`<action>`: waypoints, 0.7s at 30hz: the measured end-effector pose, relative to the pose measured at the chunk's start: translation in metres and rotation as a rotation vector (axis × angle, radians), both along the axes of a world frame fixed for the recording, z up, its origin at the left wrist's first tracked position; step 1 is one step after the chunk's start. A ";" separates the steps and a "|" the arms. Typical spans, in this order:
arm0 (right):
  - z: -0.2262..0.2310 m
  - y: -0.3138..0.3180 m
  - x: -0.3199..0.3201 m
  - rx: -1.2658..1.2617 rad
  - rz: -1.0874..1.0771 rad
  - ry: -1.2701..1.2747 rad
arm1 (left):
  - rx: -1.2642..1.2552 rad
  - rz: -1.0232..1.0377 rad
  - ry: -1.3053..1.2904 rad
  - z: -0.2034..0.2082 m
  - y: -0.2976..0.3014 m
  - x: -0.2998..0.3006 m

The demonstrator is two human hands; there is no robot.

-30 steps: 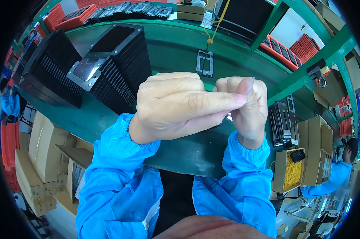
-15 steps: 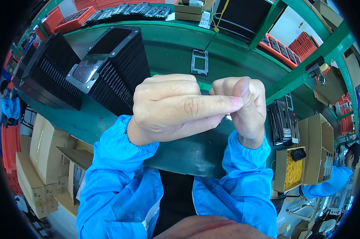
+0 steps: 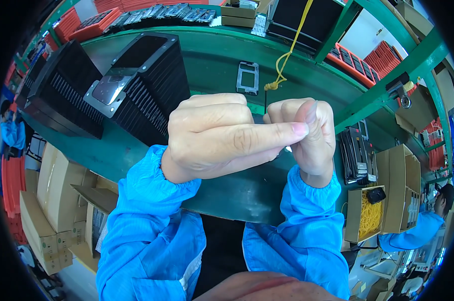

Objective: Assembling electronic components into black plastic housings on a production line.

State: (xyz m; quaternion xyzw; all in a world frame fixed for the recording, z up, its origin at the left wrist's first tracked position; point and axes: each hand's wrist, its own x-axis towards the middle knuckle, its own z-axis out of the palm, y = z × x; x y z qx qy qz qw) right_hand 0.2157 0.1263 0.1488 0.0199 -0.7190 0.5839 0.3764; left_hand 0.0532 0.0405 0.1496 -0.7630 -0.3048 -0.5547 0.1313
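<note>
My left hand (image 3: 217, 135) and my right hand (image 3: 312, 130) meet in front of me over the green workbench. The left hand's fingers are curled, and its index finger and thumb reach across to the right hand. My right hand is closed, its thumb pressed by the left fingertip. A tiny pale spot shows between them; what they grip, if anything, is hidden. Just beyond the hands hangs a knotted yellow cord (image 3: 281, 62) with a thin dark rod at its lower end, partly hidden by my hands. A grey rectangular frame (image 3: 247, 91) with two openings is behind them.
Tall stacks of black panels (image 3: 159, 75) stand at the left. At the right are upright dark panels (image 3: 355, 155) and a cardboard box (image 3: 354, 213) holding yellow cord. A green post (image 3: 382, 88) crosses the right side. Another person's blue sleeve (image 3: 412, 233) shows at far right.
The yellow cord has swung lower and nearer my hands, its rod now away from the grey frame. That frame appears slightly farther left. My hands have barely moved and stay pressed together.
</note>
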 end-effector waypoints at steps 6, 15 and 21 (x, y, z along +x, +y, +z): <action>0.001 0.002 0.000 0.021 0.011 -0.012 | -0.007 -0.028 -0.041 0.002 0.001 0.003; 0.001 0.001 0.000 0.034 0.000 -0.002 | -0.004 -0.028 -0.033 0.000 0.001 0.003; 0.000 0.002 0.000 0.040 0.032 0.001 | 0.002 -0.002 -0.008 0.000 -0.001 0.001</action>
